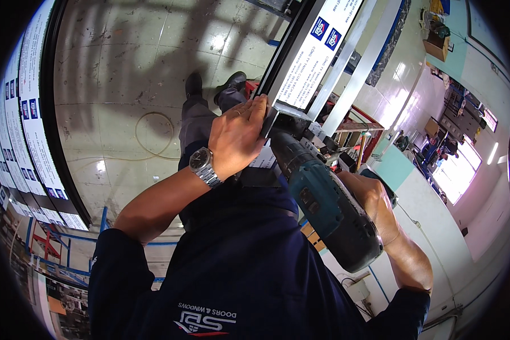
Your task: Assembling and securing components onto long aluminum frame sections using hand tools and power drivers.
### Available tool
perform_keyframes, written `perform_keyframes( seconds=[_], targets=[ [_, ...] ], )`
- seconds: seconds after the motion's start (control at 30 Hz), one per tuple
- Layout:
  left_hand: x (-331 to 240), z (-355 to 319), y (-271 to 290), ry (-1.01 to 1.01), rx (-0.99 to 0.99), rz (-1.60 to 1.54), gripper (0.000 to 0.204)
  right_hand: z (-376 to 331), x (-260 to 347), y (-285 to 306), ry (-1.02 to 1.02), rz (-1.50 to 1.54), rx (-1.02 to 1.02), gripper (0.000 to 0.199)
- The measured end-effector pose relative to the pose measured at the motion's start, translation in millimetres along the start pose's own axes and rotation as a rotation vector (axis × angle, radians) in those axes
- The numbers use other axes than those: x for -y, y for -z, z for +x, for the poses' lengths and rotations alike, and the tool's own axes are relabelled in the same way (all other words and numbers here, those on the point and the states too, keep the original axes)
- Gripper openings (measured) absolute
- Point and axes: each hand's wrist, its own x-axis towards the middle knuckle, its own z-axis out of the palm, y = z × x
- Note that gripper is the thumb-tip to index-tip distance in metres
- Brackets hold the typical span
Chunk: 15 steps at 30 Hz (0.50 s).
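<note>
My left hand (237, 136), with a steel watch (200, 160) on its wrist, lies against the near end of a long aluminium profile (302, 79). Its fingers are bent and pressed together over the profile's dark edge. White printed film covers the profile's upper face. In my right hand (371, 201) is a teal and black cordless drill (330, 207), gripped by its handle. The drill's nose points at the profile's cut end, close to my left fingers. The bit's tip is hidden, so I cannot tell whether it touches the metal.
Bare silver bars (345, 90) run beside the profile. Below them stands a red metal rack (374, 127). Several film-covered panels (34, 107) lie at the left. A thin hose (137, 136) loops on the tiled floor (116, 68) near my shoes. Blue framework (68, 255) stands at lower left.
</note>
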Motion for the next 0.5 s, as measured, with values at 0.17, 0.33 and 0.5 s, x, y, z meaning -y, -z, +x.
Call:
perform_keyframes(
  seconds=[0.17,0.33,0.5],
  targets=[
    [2,1,-2,-0.003,-0.02,-0.011,0.073,1,-8,3,-0.002,0.033,0.028,0.028],
    [5,-1,-6,0.007,-0.063,-0.016,0.077,7,-2,0,0.017,-0.05,0.059,0.031],
    [4,-2,-9,-0.006,-0.079,0.058,0.073,-19,17,7,-0.027,-0.032,0.013,0.04]
  ],
)
